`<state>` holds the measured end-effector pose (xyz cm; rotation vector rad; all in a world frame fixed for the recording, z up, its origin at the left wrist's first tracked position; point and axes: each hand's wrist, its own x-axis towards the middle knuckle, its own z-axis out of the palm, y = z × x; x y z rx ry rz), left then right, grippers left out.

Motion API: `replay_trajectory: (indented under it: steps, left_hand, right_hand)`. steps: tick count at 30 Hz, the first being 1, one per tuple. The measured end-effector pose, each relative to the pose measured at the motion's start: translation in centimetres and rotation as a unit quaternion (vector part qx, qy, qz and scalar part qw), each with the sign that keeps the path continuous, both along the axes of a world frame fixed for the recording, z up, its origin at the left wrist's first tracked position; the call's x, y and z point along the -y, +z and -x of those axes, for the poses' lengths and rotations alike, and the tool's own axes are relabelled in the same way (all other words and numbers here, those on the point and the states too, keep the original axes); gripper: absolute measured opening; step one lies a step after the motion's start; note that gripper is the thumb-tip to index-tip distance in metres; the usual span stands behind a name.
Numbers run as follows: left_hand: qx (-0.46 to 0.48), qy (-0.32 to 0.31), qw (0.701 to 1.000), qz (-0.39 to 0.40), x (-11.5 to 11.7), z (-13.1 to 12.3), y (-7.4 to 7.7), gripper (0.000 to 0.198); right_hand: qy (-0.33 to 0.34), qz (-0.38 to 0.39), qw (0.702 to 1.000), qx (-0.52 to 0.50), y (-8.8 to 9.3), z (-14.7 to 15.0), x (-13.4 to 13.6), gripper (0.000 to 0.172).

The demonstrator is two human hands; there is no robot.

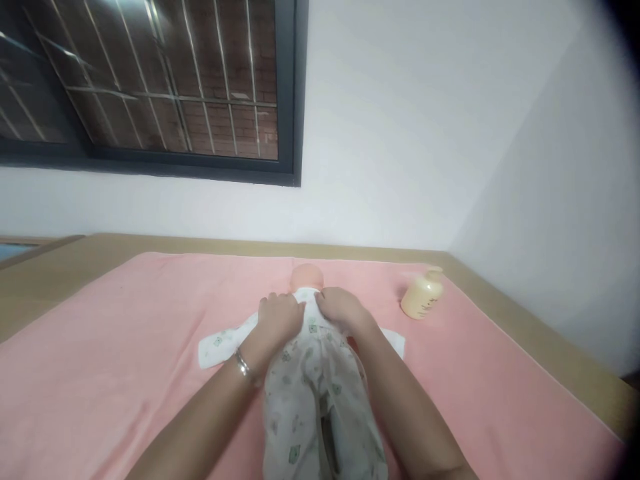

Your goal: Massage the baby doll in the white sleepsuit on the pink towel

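Note:
A baby doll lies on the pink cloth, its bald head (307, 276) pointing away from me. Over its body is a white baby romper (320, 360) with small green and grey prints, its legs stretching toward me and a gap showing between them. One romper sleeve is spread out on each side. At the doll's left-hand shoulder as I see it, my left hand (281, 315) is closed on the romper's fabric. My right hand (344, 308) grips the fabric near the neckline on the other side. The doll's arms and most of its body are hidden.
A cream-yellow bottle (423, 295) stands tilted in view on the right part of the pink cloth (150, 320). The cloth covers a wooden-toned surface (65, 273) that meets a white wall (380, 133). A dark-framed window (295, 100) with bars is at upper left.

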<state>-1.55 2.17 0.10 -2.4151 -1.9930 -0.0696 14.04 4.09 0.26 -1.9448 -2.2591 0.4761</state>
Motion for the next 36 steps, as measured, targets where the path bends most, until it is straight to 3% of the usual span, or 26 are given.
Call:
replay_trajectory:
  steps: [3, 5, 7, 10, 14, 16, 20, 25, 28, 31, 36]
  left_hand:
    - [-0.012, -0.094, 0.995, -0.025, 2.5, -1.2, 0.5, 0.047]
    - [0.004, -0.110, 0.993, -0.034, 2.8, -1.4, 0.5, 0.049]
    - [0.033, -0.079, 0.996, -0.029, 1.8, -1.0, 0.2, 0.052]
    - [0.108, -0.012, 0.993, 0.038, -0.7, 0.4, -0.2, 0.062]
    - [0.176, 0.019, 0.978, 0.113, -2.4, 1.6, -0.3, 0.070]
    - [0.133, 0.016, 0.987, 0.093, -1.9, 1.3, -0.3, 0.067]
    - [0.009, -0.039, 0.999, -0.036, 0.3, -0.4, -0.8, 0.057]
    - [0.014, -0.074, 0.994, -0.085, 1.0, -1.5, -1.4, 0.053]
    - [0.059, -0.045, 0.996, -0.055, -0.6, -1.0, -1.7, 0.058]
    - [0.129, -0.024, 0.991, 0.028, -2.4, -0.1, -1.8, 0.064]
    - [0.198, -0.012, 0.977, 0.083, -3.5, 0.6, -1.4, 0.066]
  right_hand:
    - [0.003, 0.025, 0.999, -0.041, -0.9, -0.6, -1.3, 0.059]
    - [0.004, 0.034, 0.999, -0.042, -0.7, -0.8, -1.1, 0.060]
    - [0.004, 0.029, 0.999, -0.019, 0.0, -0.6, -0.1, 0.055]
    - [0.023, -0.005, 1.000, 0.006, 1.2, -0.1, 1.6, 0.046]
    - [0.021, -0.058, 0.997, -0.045, 0.7, 0.4, 1.4, 0.050]
    - [-0.010, -0.066, 0.996, -0.057, -0.3, 0.2, 0.2, 0.055]
    - [-0.060, -0.023, 0.994, -0.086, -2.3, -0.8, -2.2, 0.061]
    - [-0.080, 0.014, 0.993, -0.083, -2.7, -1.7, -3.0, 0.064]
    - [-0.070, 0.025, 0.996, -0.056, -2.3, -1.6, -2.7, 0.063]
    - [-0.064, 0.030, 0.997, -0.040, -1.8, -0.7, -1.7, 0.064]
    - [-0.064, -0.022, 0.998, 0.003, -1.1, 1.0, 0.1, 0.061]
